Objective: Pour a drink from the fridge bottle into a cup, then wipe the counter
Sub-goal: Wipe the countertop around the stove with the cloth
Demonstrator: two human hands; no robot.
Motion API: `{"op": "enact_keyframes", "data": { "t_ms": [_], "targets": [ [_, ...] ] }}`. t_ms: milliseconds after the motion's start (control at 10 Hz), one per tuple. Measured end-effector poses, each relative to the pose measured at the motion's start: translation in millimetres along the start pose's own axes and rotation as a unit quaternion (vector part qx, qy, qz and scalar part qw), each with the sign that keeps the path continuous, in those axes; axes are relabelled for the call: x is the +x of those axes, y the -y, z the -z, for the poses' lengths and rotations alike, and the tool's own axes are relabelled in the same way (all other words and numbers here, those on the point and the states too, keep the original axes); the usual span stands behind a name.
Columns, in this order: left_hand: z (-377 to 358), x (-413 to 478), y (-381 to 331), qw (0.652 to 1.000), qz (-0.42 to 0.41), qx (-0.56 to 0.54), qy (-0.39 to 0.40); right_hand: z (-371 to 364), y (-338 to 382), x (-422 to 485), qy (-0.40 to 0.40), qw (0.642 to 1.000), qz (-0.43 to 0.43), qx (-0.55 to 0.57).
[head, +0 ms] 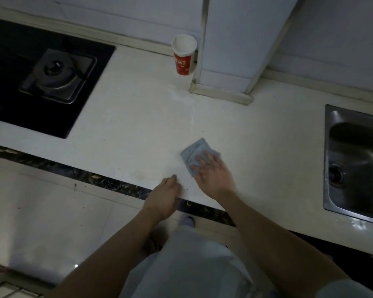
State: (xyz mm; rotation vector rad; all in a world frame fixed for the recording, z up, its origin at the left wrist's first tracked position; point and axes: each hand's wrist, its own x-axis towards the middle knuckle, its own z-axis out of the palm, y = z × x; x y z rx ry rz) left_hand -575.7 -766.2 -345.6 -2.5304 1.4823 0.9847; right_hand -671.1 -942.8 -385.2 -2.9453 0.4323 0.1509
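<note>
pour judged done: cup [184,54] stands at back, fill unseen | wiping underway: right hand [213,175] pressed flat on cloth [194,149] on counter [138,117] | left hand [166,194] loose, empty, at counter edge

One cup [184,54], one cloth [193,149], two hands [164,195] [214,177]

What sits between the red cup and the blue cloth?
Only bare white counter, crossed by a faint seam, separates the red cup from the blue cloth under the right hand; the head view shows it.
</note>
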Motion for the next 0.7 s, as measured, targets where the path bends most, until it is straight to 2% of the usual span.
{"op": "enact_keyframes", "data": {
  "t_ms": [200,300,400,500,600,700],
  "targets": [
    [7,8,-17,0.998,-0.004,0.055,-0.01,-23,-76,-120,-0.129,0.981,-0.137,0.04],
    [4,15,-39,0.993,-0.077,0.083,-0.026,-27,-85,-155,-0.142,0.968,-0.204,0.03],
    [-10,17,-57,0.988,-0.107,0.111,-0.021,-23,-79,-154,-0.107,0.967,-0.23,0.015],
    [-11,15,-57,0.985,-0.111,0.13,0.0,-2,-69,-130,-0.112,0.943,-0.308,0.064],
    [4,19,-45,0.988,-0.11,0.095,0.054,16,-63,-117,-0.111,0.899,-0.396,0.154],
    [34,21,-31,0.989,-0.096,0.073,0.086,37,-53,-96,-0.063,0.886,-0.426,0.174]
  ]
}}
